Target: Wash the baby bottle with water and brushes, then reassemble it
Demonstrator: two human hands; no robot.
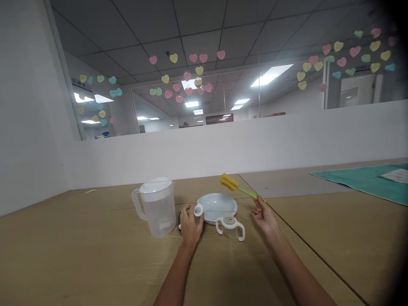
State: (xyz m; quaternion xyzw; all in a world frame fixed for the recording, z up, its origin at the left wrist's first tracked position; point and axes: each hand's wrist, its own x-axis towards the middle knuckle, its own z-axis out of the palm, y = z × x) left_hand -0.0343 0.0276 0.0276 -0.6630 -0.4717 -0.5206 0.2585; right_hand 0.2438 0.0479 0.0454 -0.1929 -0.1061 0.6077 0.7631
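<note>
My left hand (190, 227) is closed on a white bottle collar (198, 209), its round opening turned up toward me. Partly hidden beneath that hand is a dark-rimmed round dish (179, 229) with something small and white in it. My right hand (265, 219) grips the green handle of a sponge bottle brush (229, 182); its yellow head points left, above the table. Between my hands stands a clear baby bottle (230, 231), uncapped, with two white side handles. Just behind it sits a white bowl (234, 207) that seems to hold water.
A translucent lidded pitcher (161, 210) stands left of my left hand, handle facing left. At the far right lies a teal cloth (366, 180) with a pale sheet (397, 175) on it. A low white wall (223, 153) under a window bounds the table's back.
</note>
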